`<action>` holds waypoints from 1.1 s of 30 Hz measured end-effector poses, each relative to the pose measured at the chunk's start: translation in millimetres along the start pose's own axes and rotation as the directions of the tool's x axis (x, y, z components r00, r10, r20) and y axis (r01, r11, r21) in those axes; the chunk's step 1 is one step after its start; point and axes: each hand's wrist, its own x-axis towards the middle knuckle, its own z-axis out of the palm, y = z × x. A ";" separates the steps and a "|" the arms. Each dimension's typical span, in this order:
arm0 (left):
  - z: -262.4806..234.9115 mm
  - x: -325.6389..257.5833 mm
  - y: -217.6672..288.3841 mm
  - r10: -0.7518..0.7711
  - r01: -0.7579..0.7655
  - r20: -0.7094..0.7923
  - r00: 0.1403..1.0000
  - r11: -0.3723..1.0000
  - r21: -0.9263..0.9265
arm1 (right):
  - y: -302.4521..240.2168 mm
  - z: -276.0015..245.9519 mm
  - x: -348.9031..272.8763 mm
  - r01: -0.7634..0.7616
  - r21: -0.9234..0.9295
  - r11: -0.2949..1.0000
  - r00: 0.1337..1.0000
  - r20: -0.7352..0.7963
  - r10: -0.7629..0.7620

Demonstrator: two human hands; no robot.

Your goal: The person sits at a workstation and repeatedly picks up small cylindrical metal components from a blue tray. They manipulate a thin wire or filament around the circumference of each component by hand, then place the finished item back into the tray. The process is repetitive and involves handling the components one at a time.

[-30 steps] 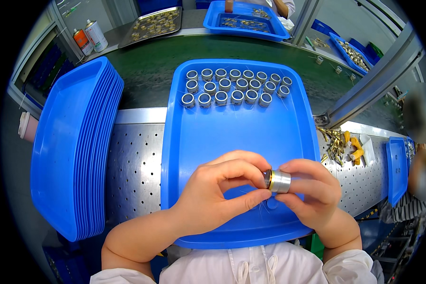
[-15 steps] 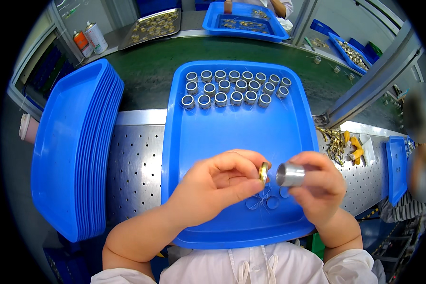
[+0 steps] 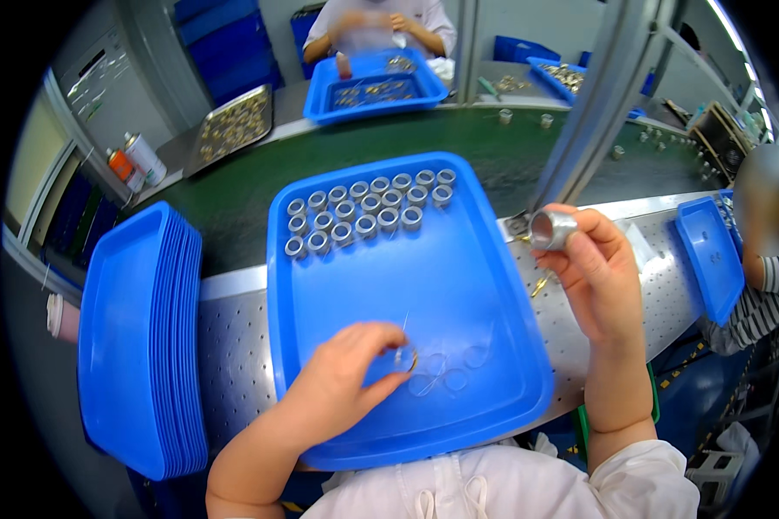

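Two hands work over a blue tray (image 3: 459,285) on the perforated steel bench (image 3: 234,346). Left hand (image 3: 342,389), at six o'clock on the tray, pinches a small brass ring (image 3: 409,359) between thumb and fingers, beside several clear rings (image 3: 446,376) lying on the tray floor. Right hand (image 3: 597,277), at three o'clock off the tray's edge, grips a silver metal sleeve (image 3: 552,229) in closed fingers. Rows of similar sleeves (image 3: 368,212) stand at twelve o'clock; stacked blue trays (image 3: 138,337) lie at nine o'clock.
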 end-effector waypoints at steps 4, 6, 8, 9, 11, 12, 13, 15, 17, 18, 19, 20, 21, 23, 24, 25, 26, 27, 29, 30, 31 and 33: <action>2.0 -6.9 3.7 0.049 -0.132 0.291 0.955 0.953 0.273 | -8.7 -29.1 -13.8 -0.079 -0.316 0.945 0.996 0.017 0.089; -0.7 -8.1 7.0 0.035 -0.132 0.328 0.944 0.952 0.278 | -12.2 -57.0 -23.2 -0.147 -0.384 0.912 0.989 -0.077 0.127; -1.7 -5.0 10.8 0.038 -0.132 0.347 0.937 0.959 0.252 | -16.0 -99.1 -35.3 -0.186 -0.338 0.923 0.976 -0.173 0.134; -2.9 -3.2 11.4 0.028 -0.116 0.364 0.931 0.968 0.222 | -22.4 -114.7 -42.1 -0.214 -0.283 0.935 0.954 -0.268 0.137; -3.6 0.9 11.1 0.069 -0.151 0.422 0.904 0.975 0.164 | -35.5 -136.8 -61.8 -0.173 -0.119 0.978 0.900 -0.422 0.108; -6.8 -3.3 14.7 0.058 -0.139 0.430 0.901 0.978 0.159 | -36.2 -141.4 -64.3 -0.137 -0.028 0.990 0.875 -0.472 0.108; -4.7 -5.9 21.5 0.114 -0.161 0.379 0.918 0.982 0.096 | -35.0 -148.9 -67.6 -0.114 0.010 0.993 0.859 -0.502 0.103; -3.6 -13.1 29.4 0.078 -0.113 0.495 0.865 0.993 0.042 | -26.4 -165.9 -71.4 -0.065 0.081 0.995 0.823 -0.559 0.099; 8.1 -13.8 39.0 0.127 -0.134 0.503 0.855 0.991 -0.023 | -20.8 -181.3 -79.7 -0.071 0.087 0.994 0.825 -0.555 0.107; 10.1 -17.4 38.7 0.146 -0.151 0.494 0.857 0.988 -0.030 | -23.1 -183.5 -81.7 -0.071 0.090 0.993 0.829 -0.548 0.109; 12.2 -22.6 37.5 0.164 -0.167 0.484 0.859 0.985 -0.037 | -22.5 -181.9 -80.1 -0.070 0.082 0.994 0.807 -0.581 0.105; 13.7 -26.5 36.5 0.179 -0.181 0.474 0.862 0.983 -0.043 | -22.5 -184.9 -78.9 -0.062 0.070 0.996 0.801 -0.592 0.091; 13.3 -29.2 35.4 0.089 -0.102 0.535 0.840 0.995 -0.006 | -20.9 -189.7 -77.7 -0.056 0.058 0.997 0.794 -0.603 0.079; 16.1 -31.5 31.4 0.118 -0.123 0.504 0.855 0.992 -0.024 | -19.9 -195.8 -76.2 -0.052 0.041 0.998 0.774 -0.630 0.066; 16.7 -32.9 30.3 0.123 -0.126 0.487 0.865 0.992 -0.027 | -18.0 -195.6 -74.7 -0.059 0.048 0.997 0.776 -0.626 0.076; 17.3 -33.5 29.5 0.120 -0.121 0.485 0.867 0.992 -0.029 | -16.4 -195.3 -73.4 -0.066 0.055 0.996 0.779 -0.621 0.086; 17.8 -34.0 28.6 0.117 -0.116 0.482 0.868 0.993 -0.032 | -14.8 -195.2 -72.4 -0.074 0.061 0.995 0.782 -0.616 0.096; 18.2 -34.5 28.4 0.113 -0.111 0.481 0.869 0.993 -0.033 | -12.4 -196.2 -72.0 -0.077 0.067 0.995 0.791 -0.604 0.102; 18.7 -34.4 28.6 0.122 -0.123 0.474 0.872 0.992 -0.029 | -8.4 -198.1 -71.7 -0.084 0.076 0.994 0.807 -0.580 0.112; 18.9 -34.9 28.8 0.127 -0.130 0.468 0.874 0.991 -0.027 | -7.4 -197.3 -70.9 -0.085 0.077 0.993 0.808 -0.579 0.113; 19.1 -35.6 29.1 0.123 -0.127 0.466 0.876 0.992 -0.024 | -6.5 -196.4 -70.1 -0.085 0.077 0.993 0.808 -0.578 0.114; 18.6 -35.9 30.4 0.117 -0.122 0.465 0.878 0.992 -0.020 | -8.6 -195.7 -70.4 -0.086 0.083 0.993 0.794 -0.596 0.118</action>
